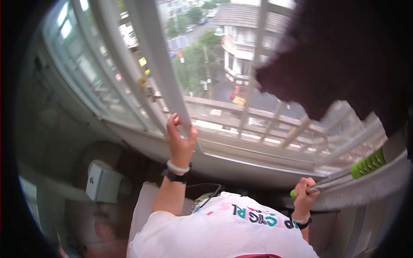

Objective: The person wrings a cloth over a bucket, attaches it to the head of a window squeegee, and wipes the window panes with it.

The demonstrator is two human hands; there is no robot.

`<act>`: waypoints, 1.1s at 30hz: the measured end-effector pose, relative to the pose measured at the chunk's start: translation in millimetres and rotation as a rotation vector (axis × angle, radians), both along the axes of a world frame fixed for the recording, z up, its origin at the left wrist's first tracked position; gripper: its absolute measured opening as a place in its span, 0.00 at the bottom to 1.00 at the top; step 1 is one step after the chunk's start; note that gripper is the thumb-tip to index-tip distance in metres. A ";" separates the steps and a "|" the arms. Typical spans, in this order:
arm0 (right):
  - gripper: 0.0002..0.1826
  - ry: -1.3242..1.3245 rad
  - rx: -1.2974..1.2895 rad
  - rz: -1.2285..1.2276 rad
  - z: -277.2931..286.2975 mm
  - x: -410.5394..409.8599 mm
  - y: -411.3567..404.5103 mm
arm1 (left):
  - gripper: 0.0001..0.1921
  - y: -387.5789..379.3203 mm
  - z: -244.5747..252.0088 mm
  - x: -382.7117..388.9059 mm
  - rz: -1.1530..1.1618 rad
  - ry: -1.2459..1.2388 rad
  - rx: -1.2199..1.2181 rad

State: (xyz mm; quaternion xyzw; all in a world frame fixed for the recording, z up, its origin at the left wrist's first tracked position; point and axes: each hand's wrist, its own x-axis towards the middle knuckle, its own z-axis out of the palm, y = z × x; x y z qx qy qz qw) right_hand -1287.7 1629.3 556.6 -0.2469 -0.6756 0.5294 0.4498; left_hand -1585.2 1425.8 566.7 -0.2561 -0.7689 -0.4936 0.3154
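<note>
My left hand [182, 142] has its thumb and fingers around the lower part of a white sliding-window frame [164, 67]. In my right hand [305, 195], low on the right, is a thin metal pole [334, 180]. The pole has a bright green slotted grip [368, 163] further up, and its green end cap [293, 193] sticks out below my fist. Its far end passes out of sight at the right rim. A dark purple-brown cloth [335, 61] with a ragged lower edge hangs across the upper right and hides part of the window.
Below the frame runs the window sill track [258, 154]. Outside stands a railing [290, 129], with a street and buildings far below. A white toilet cistern [103, 182] is at the lower left. A glass pane [80, 64] fills the left side.
</note>
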 end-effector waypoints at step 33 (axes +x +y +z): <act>0.11 0.058 -0.102 -0.028 -12.3 -8.6 26.7 | 0.14 -92.2 -53.8 -91.2 -0.441 -0.659 -1.432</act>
